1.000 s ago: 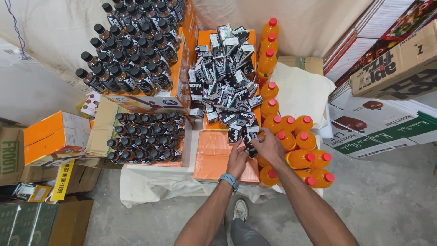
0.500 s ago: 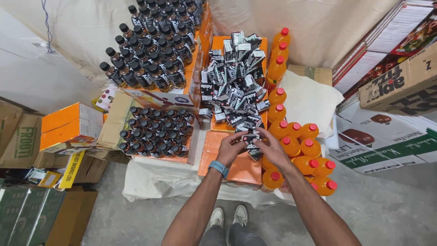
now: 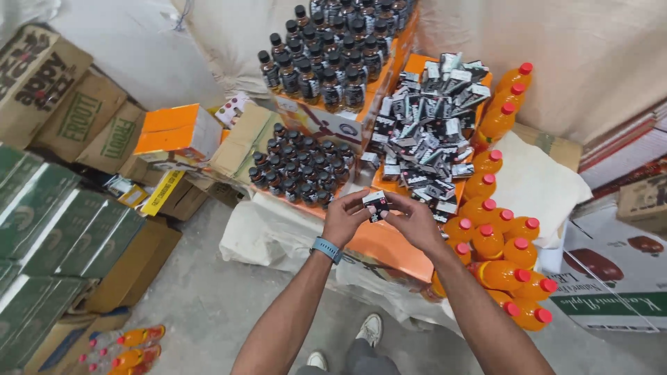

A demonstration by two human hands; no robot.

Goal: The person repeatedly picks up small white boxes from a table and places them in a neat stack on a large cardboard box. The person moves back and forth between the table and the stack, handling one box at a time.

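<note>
With our left hand [image 3: 345,217] and right hand [image 3: 410,221] both pinching the small black carton [image 3: 376,205], we should grip its edges lightly above the orange box [image 3: 385,243], near the heap of cartons [image 3: 431,125].

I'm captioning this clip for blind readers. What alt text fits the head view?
Both hands, left hand and right hand, hold one small black-and-white carton above an orange box top. Behind lies a heap of matching small cartons, with orange red-capped bottles right and dark black-capped bottles left.
</note>
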